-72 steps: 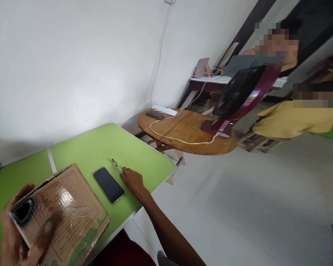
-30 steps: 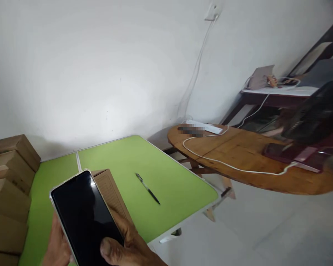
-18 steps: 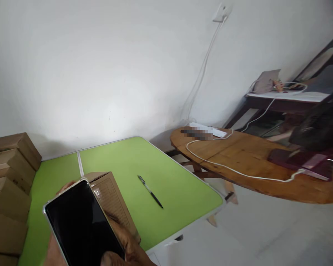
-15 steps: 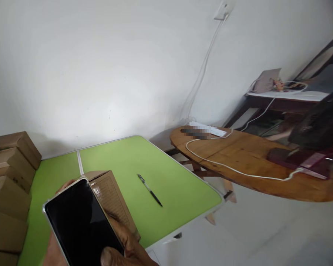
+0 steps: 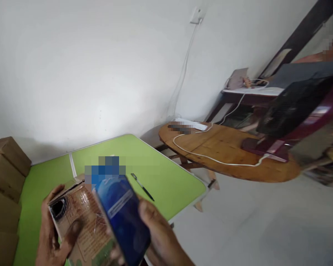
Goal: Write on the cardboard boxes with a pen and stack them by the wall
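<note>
My left hand [image 5: 57, 231] grips the left edge of a small cardboard box [image 5: 84, 236], its thumb lying across the printed face and its fingers round the side. The box has a dark round hole near its upper left corner and shiny tape over the print. In my right hand [image 5: 158, 229] is a smartphone [image 5: 124, 218] with a lit blue screen, tilted and covering the right part of the box. Beyond the phone a black pen [image 5: 143, 187] lies on the green table [image 5: 166, 181]. A pixelated patch hides what is just above the phone.
Several cardboard boxes [image 5: 2, 207] are stacked along the table's left side. To the right stands an oval wooden table [image 5: 219, 147] with a white cable [image 5: 224, 162] across it and a black and dark red fan-like object [image 5: 288, 111]. Part of a person [image 5: 310, 58] shows at far right.
The phone has moved right and its dark screen is now lit blue. The box, formerly mostly behind the phone, shows its printed face with my left hand on it. The view has turned right.
</note>
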Available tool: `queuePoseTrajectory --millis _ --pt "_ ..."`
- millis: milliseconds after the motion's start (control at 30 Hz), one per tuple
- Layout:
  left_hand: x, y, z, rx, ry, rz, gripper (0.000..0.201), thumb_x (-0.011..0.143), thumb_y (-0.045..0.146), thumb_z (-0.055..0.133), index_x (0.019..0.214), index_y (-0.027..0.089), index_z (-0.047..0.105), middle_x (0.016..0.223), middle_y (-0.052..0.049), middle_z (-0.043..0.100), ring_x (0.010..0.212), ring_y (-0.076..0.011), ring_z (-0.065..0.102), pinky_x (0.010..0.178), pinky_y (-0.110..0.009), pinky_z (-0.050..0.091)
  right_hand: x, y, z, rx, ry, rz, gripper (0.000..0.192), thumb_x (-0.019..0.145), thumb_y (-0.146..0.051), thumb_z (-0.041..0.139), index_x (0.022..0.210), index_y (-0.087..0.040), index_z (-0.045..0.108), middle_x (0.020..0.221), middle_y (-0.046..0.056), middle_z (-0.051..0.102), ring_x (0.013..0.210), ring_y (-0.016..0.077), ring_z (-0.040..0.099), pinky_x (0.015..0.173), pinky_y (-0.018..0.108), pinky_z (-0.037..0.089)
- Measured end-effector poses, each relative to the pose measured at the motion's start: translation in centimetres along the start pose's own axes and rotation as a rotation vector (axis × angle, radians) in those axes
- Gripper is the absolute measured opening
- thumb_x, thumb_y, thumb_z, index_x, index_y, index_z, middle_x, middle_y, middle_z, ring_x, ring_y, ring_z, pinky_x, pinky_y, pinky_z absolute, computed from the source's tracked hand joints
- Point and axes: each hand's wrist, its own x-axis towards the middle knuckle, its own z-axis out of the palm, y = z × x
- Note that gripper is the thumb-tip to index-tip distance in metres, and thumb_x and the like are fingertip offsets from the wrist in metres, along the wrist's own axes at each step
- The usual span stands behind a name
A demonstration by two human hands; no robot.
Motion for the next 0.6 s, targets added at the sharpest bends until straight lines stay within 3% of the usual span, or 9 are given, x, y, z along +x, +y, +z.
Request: queuePoseTrajectory --millis 100,200,333,433,600 --pt "-0.1 1.0 0.0 -0.014 -0.029 -0.028 0.079 0.092 0.075 0.076 0.156 0.033 0.056 0.163 -0.01 0.061 0.152 -0.0411 0.058 0.127 -0.061 0.049 0.7 -1.6 -3.5 -0.081 0.259 -0.101 0.07 0.089 -0.083 0.085 0.124 -0.022 0.08 0.088 0.007 0.084 0.069 0.0258 0.082 0.06 0.033 0.064" --pt "-0.1 1.2 -0.1 -0.032 -0.039 -0.05 0.081 0.092 0.074 0.077 0.158 0.033 0.055 0.162 -0.01 0.061 0.152 -0.0404 0.056 0.13 -0.062 0.046 2.6 -0.7 -6.7 -0.207 0.382 -0.172 0.076 0.082 -0.087 0.087 0.117 -0.02 0.08 0.084 0.006 0.081 0.071 0.0258 0.08 0.064 0.034 0.064" --pt "-0.1 1.0 -0.1 -0.031 -0.03 -0.059 0.082 0.091 0.074 0.077 0.159 0.032 0.055 0.161 -0.01 0.062 0.152 -0.04 0.057 0.131 -0.061 0.046 5.5 3.5 -9.9 -0.36 0.403 -0.118 0.083 0.071 -0.1 0.082 0.091 -0.02 0.072 0.074 0.002 0.071 0.067 0.0222 0.07 0.063 0.033 0.058" --pt "0.0 1.1 -0.1 0.002 -0.013 -0.03 0.082 0.09 0.075 0.076 0.157 0.032 0.058 0.161 -0.01 0.063 0.153 -0.0406 0.057 0.13 -0.059 0.047 6.7 6.2 -11.4 -0.492 0.389 -0.051 0.084 0.074 -0.106 0.069 0.084 -0.023 0.063 0.075 0.002 0.066 0.069 0.0219 0.064 0.065 0.035 0.054" --pt "0.1 1.0 -0.2 -0.01 -0.025 -0.048 0.083 0.087 0.075 0.079 0.157 0.035 0.058 0.163 -0.007 0.064 0.153 -0.0409 0.058 0.127 -0.058 0.051 7.2 7.5 -13.4 -0.687 0.397 -0.025 0.076 0.079 -0.101 0.062 0.08 -0.025 0.058 0.073 0.0 0.062 0.071 0.0223 0.06 0.07 0.036 0.049"
